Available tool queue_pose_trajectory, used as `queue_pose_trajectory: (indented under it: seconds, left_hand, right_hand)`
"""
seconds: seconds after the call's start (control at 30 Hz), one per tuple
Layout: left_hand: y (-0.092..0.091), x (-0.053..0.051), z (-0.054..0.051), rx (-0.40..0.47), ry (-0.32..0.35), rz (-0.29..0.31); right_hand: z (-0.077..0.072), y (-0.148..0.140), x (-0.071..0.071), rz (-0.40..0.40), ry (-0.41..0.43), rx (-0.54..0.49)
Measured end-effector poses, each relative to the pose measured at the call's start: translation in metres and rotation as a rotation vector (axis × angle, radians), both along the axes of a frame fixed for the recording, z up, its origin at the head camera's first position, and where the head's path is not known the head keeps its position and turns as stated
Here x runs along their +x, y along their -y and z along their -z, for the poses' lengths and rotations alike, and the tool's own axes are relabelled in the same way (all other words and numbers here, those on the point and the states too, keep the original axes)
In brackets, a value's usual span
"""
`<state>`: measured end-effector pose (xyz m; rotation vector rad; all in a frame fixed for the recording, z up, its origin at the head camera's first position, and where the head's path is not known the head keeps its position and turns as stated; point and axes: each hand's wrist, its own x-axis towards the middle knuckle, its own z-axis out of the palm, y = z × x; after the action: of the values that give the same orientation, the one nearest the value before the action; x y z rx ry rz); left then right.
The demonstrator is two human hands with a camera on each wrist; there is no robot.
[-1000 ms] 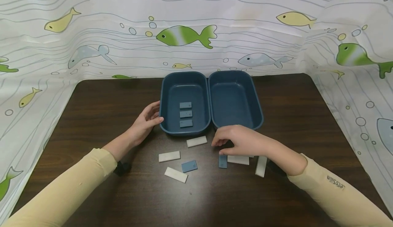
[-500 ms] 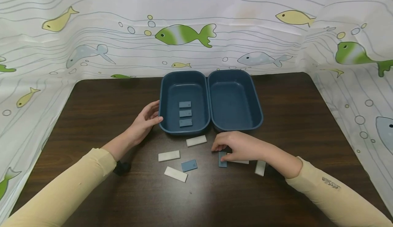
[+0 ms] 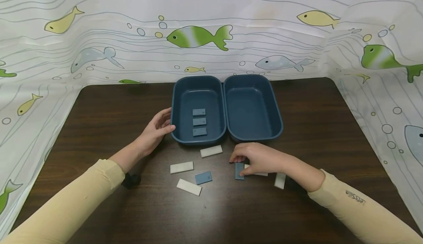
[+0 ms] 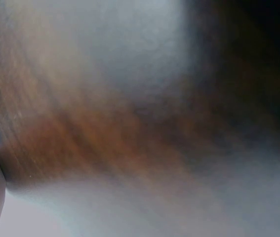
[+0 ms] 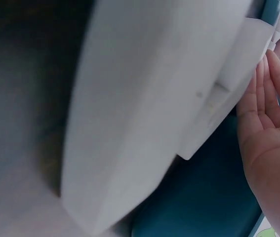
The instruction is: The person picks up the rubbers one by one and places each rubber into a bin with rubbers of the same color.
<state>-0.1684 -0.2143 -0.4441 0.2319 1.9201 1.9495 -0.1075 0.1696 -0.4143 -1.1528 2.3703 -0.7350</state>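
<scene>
White block (image 3: 259, 174), overlapped by the right hand (image 3: 259, 158), seemingly touches a blue block (image 3: 239, 171).

On my head-camera feed, I see a dark brown wood-grain desk (image 3: 115, 112) with rounded far corners. White sheeting (image 3: 257, 5) encloses its back and sides, printed with green, yellow and pale-blue fish (image 3: 195, 37). A soft glare (image 3: 203, 220) brightens the near middle.
</scene>
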Motion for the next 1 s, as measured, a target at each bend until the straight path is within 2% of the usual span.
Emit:
queue_pose_trajectory:
  seconds: [0.47, 0.73, 1.0]
  left_hand:
    - [0.0001, 0.0002, 0.0003, 0.008, -0.003, 0.004]
    - [-0.0001, 0.0005, -0.0004, 0.01, 0.0, -0.004]
    - [-0.0001, 0.0007, -0.0005, 0.005, 0.001, -0.001]
  right_hand:
    - [0.0004, -0.0013, 0.0041, 0.05, -0.079, 0.041]
    - [0.0007, 0.0001, 0.0055, 0.044, -0.09, 0.056]
    - [-0.0011, 0.0035, 0.0077, 0.051, -0.063, 0.066]
